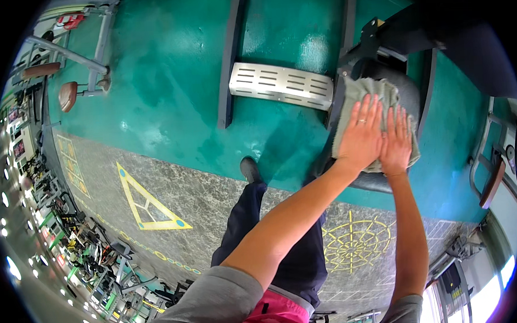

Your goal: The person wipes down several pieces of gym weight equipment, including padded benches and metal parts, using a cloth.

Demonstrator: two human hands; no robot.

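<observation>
A grey-green cloth (351,95) lies spread over the black padded seat (408,87) of an exercise machine. My left hand (360,136) presses flat on the cloth, fingers stretched toward the far end, with a ring on one finger. Close against it on the right, my right hand (395,144) lies flat on the same cloth, fingers also extended. Neither hand grips the cloth. Much of the pad is hidden under the cloth and hands.
Left of the seat, a slotted metal footplate (281,85) joins dark frame rails (230,65). A dark machine arm (419,28) rises beyond the seat. Grey frames with brown pads (68,96) stand far left; another brown pad (493,183) is at right. Green flooring (153,91) meets grey patterned flooring (185,189).
</observation>
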